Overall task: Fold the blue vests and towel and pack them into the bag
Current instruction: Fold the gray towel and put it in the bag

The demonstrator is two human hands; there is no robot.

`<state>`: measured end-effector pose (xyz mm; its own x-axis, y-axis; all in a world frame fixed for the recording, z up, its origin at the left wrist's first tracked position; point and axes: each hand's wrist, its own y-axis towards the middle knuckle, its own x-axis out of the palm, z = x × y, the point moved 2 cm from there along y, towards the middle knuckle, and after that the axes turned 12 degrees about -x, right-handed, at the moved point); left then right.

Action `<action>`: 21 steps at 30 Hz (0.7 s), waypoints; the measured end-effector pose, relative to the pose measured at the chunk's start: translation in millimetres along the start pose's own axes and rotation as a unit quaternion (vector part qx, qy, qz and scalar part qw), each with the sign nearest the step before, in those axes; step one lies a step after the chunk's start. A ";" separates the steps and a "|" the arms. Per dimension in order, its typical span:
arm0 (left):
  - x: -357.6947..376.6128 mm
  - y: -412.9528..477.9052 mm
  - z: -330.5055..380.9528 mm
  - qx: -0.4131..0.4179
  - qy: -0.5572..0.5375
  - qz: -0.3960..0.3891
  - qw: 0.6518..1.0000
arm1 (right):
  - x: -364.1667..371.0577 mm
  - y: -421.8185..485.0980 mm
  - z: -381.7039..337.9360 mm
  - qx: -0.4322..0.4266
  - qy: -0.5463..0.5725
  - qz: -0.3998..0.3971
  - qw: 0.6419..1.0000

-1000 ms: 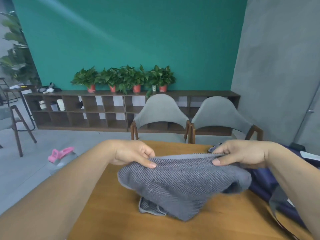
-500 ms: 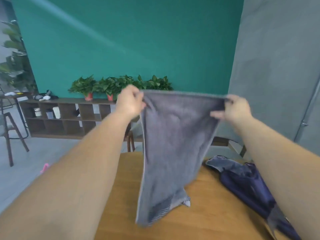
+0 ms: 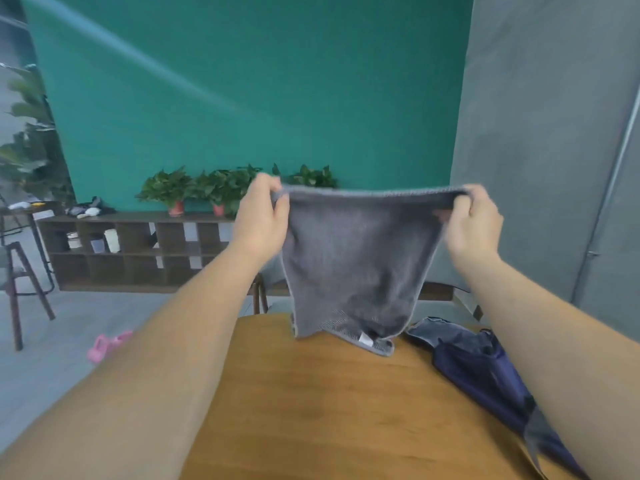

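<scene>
A grey towel (image 3: 356, 258) hangs in the air over the far side of the wooden table (image 3: 329, 410), its lower edge with a small white label touching the tabletop. My left hand (image 3: 259, 216) pinches its top left corner and my right hand (image 3: 474, 223) pinches its top right corner, stretching the top edge taut between them. Dark blue fabric (image 3: 485, 372), the vests or the bag, lies crumpled on the table at the right, partly hidden by my right forearm.
Behind the table stand chairs, mostly hidden by the towel. A low wooden shelf (image 3: 138, 251) with potted plants (image 3: 169, 188) runs along the green wall. A stool (image 3: 20, 278) stands at the left, and a pink object (image 3: 107, 344) lies on the floor.
Both hands lifted the towel from a bunched heap on the table and spread it out hanging. Since half a second ago the hands moved a little farther apart and the towel's bottom settled on the table.
</scene>
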<state>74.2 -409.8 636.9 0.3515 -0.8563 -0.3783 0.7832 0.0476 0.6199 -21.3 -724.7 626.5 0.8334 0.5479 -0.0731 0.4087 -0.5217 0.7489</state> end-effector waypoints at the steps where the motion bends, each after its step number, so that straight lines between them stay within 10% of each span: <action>1: 4.5 -14.4 -18.6 -0.027 0.038 -0.031 0.998 | -0.1 -17.9 15.3 0.020 -0.019 -0.062 0.998; 4: 19.7 -66.2 -97.3 -0.125 0.109 -0.217 0.962 | -0.4 -83.8 68.6 0.129 -0.056 -0.337 0.931; 8: 37.6 -156.9 -188.5 -0.247 0.169 -0.509 0.807 | -10.3 -190.4 131.0 0.275 -0.127 -0.659 0.689; 11: 39.8 -196.2 -198.1 -0.270 0.211 -0.599 0.723 | -8.3 -222.4 144.7 0.279 -0.145 -0.746 0.587; 14: 41.8 -197.2 -182.9 -0.285 0.232 -0.627 0.686 | 3.7 -216.3 149.6 0.192 -0.182 -0.714 0.648; 17: 56.9 -188.0 -177.9 -0.230 0.248 -0.512 0.789 | 20.8 -215.1 165.3 0.023 -0.213 -0.581 0.786; 21: 85.6 -208.3 -176.3 -0.109 0.326 -0.464 0.816 | 40.1 -249.1 171.7 -0.051 -0.237 -0.609 0.755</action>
<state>31.6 -402.4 354.1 -0.3034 -0.1225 -0.9450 0.9149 -0.3147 -0.2529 -25.8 -685.0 323.9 -0.0883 0.2714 -0.9584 0.9688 0.2471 -0.0192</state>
